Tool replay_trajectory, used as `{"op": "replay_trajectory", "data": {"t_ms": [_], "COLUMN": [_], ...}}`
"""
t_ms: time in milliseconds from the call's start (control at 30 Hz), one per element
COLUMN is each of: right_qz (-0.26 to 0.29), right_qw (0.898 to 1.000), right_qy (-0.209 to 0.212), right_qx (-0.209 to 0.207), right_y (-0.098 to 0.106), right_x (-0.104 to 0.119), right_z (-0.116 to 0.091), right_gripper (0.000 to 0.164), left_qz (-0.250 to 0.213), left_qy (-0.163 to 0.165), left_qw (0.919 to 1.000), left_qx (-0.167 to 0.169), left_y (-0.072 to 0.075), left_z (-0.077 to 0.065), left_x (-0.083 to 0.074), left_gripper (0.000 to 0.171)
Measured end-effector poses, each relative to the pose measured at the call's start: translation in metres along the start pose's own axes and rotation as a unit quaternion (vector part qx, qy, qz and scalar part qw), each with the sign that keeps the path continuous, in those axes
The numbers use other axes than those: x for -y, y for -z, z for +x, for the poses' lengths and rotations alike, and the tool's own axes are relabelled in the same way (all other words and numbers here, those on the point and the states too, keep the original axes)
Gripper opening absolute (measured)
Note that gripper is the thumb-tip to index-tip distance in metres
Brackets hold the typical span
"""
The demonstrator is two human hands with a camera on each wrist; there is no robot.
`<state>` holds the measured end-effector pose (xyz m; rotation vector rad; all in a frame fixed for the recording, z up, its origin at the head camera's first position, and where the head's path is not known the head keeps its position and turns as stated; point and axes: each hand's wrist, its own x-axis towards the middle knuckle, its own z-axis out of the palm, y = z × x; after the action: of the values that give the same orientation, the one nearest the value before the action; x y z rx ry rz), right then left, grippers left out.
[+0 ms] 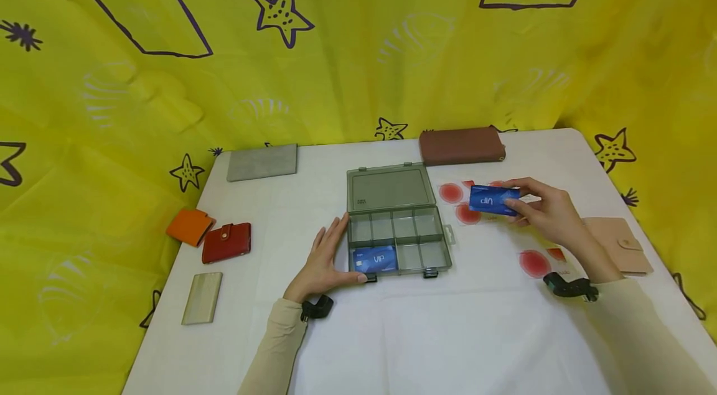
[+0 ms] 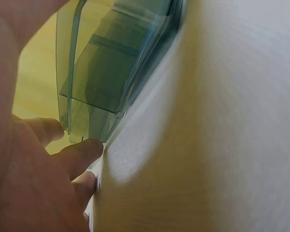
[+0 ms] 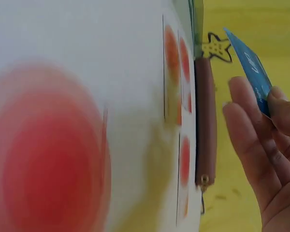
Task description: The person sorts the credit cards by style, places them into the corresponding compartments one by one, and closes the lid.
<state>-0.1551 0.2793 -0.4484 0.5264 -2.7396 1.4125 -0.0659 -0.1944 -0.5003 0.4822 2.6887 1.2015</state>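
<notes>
My right hand pinches a blue VIP card between thumb and fingers, above the table to the right of the box. In the right wrist view the same card is held tilted, clear of the tabletop. A translucent grey-green plastic box lies with its lid folded back. Another blue VIP card lies in its front left compartment. My left hand rests against the box's left front corner, fingers extended along the side and thumb by the front latch. Its fingertips touch the box edge.
Several white cards with red circles lie under and near the right arm. A brown wallet and a grey one lie at the back, a beige one right. Orange, red and pale gold holders sit left.
</notes>
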Motion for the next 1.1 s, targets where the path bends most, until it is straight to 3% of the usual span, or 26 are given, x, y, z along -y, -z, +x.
{"op": "replay_trajectory", "data": {"t_ms": [167,300,433,600,833,1100], "right_qz": [0.094,0.197,0.221,0.21,0.119,0.08], "right_qw": [0.995,0.978,0.967,0.96,0.973,0.962], "right_qy": [0.001,-0.012,0.019,0.076,0.108,0.195], "right_qx": [0.023,0.073,0.121,0.168,0.165,0.17], "right_y": [-0.023,-0.04,-0.057,-0.085,-0.12,-0.151], "right_x": [0.012,0.023,0.032,0.044,0.068,0.076], "right_z": [0.008,0.012,0.016,0.022,0.022,0.022], "right_gripper": [0.044,0.056,0.064,0.064,0.061,0.062], "left_qz": [-0.003,-0.001,0.004,0.004,0.006,0.001], "left_qy": [-0.007,-0.006,-0.003,-0.008,0.003,0.012], "left_qw": [1.0,1.0,1.0,1.0,1.0,0.9999], "left_qx": [-0.004,-0.002,0.0,-0.003,0.002,0.001], "left_y": [0.001,0.001,0.0,0.0,-0.001,0.0], "left_z": [0.001,0.001,0.001,0.001,0.002,0.0], "left_x": [0.0,-0.001,-0.001,0.0,0.001,-0.001], "left_gripper": [0.133,0.133,0.133,0.133,0.133,0.132]}}
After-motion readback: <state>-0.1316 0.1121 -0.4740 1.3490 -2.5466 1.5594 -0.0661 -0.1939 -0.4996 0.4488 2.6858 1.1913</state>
